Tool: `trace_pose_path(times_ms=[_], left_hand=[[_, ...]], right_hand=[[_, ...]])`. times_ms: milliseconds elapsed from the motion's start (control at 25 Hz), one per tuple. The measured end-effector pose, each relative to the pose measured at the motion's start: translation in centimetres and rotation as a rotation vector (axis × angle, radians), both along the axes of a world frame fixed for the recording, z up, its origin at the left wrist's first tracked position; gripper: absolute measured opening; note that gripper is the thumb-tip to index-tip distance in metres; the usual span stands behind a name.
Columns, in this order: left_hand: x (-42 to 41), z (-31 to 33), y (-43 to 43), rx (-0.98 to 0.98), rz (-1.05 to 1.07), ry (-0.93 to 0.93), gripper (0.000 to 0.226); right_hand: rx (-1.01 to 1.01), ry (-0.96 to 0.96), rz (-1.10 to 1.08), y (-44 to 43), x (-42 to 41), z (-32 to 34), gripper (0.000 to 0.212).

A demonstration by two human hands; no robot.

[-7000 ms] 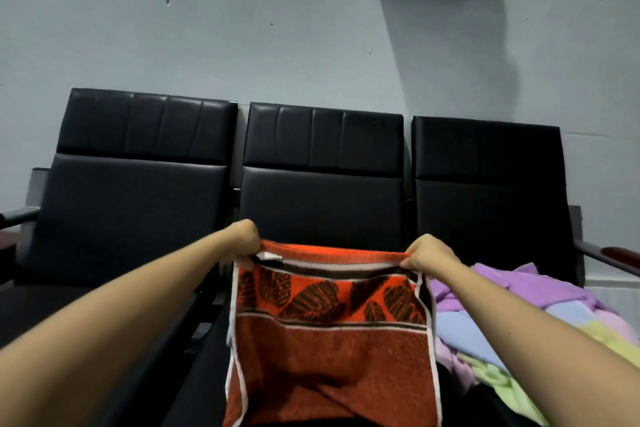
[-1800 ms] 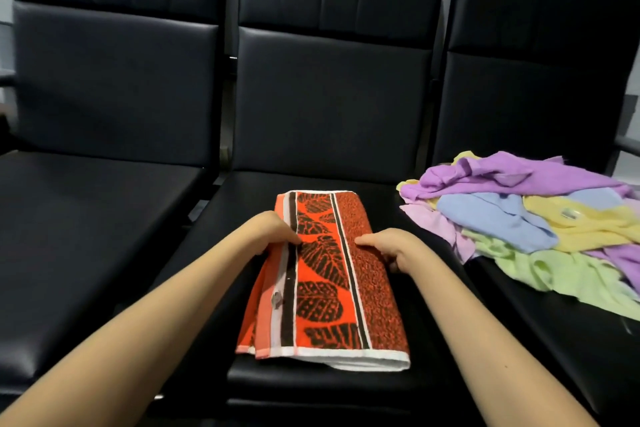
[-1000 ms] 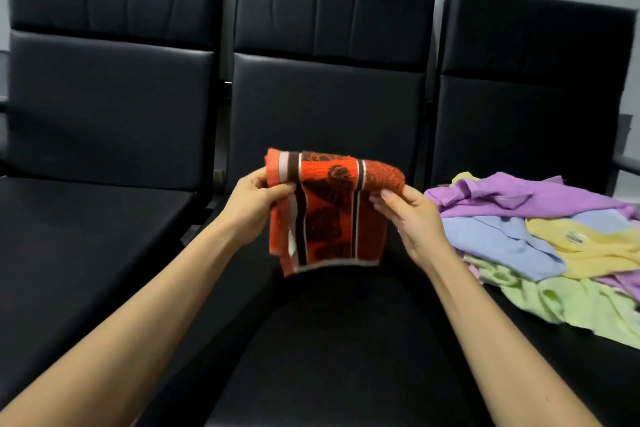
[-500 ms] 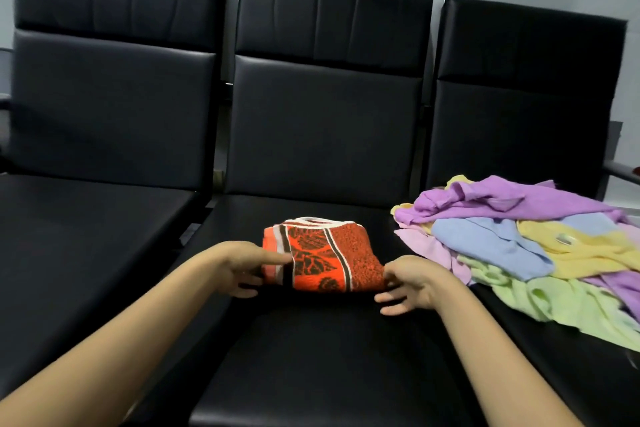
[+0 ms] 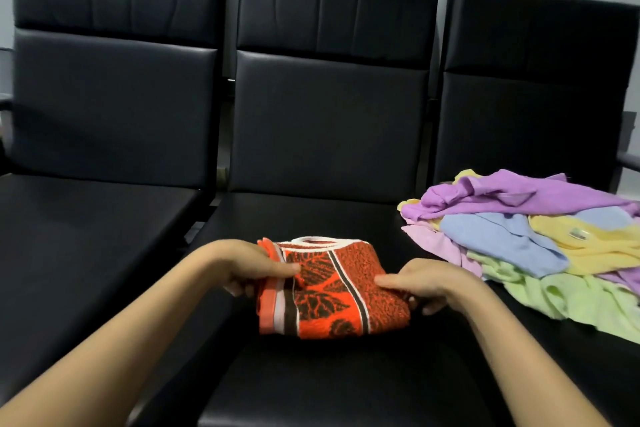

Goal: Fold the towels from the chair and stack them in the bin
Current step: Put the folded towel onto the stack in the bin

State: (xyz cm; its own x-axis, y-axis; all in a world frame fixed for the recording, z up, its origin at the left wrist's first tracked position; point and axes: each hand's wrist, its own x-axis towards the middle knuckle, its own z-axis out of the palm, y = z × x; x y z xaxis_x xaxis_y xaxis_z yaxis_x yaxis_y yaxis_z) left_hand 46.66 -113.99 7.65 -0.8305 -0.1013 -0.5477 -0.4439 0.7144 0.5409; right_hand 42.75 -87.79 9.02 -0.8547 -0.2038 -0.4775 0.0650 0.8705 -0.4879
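A folded orange towel (image 5: 332,291) with dark leaf print and white stripes sits over the middle black chair seat (image 5: 311,385). My left hand (image 5: 249,267) grips its left edge, thumb on top and fingers curled beneath. My right hand (image 5: 426,282) grips its right edge the same way. A loose pile of towels (image 5: 530,243) in purple, blue, yellow, pink and green lies on the right chair seat. No bin is in view.
Three black padded chairs stand in a row against a grey wall. The left chair seat (image 5: 79,243) is bare. An armrest (image 5: 628,159) juts out at the far right.
Both hands have closed on the folded orange towel's side edges; half a second ago they lay beside it with fingers loose. The towel now sits nearer to me.
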Motion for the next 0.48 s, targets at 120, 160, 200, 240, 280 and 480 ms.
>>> trace_pose_path(times_ms=[120,160,200,240,280,480], left_hand=[[-0.5,-0.6,-0.1,0.224,0.246,0.097,0.033],[-0.6,-0.9,0.1,0.307,0.323,0.124,0.026],[-0.6,-1.2,0.2,0.362,0.371,0.135,0.02],[-0.7,-1.3,0.3,0.39,0.395,0.151,0.016],[-0.7,-1.2,0.3,0.424,0.407,0.184,0.012],[-1.1,-0.6,1.0,0.64,0.432,0.541,0.01]], right_hand=[[-0.164,0.161,-0.058,-0.7,-0.8,-1.0,0.041],[-0.24,0.224,-0.087,-1.1,-1.1,-1.5,0.037],[-0.312,0.259,-0.109,-1.5,-1.2,-1.9,0.032],[-0.379,0.264,-0.116,-1.9,-1.3,-2.2,0.027],[-0.439,0.258,-0.107,-2.3,-1.2,-2.4,0.021],[-0.752,0.569,-0.239,-3.2,-1.6,-2.4,0.007]])
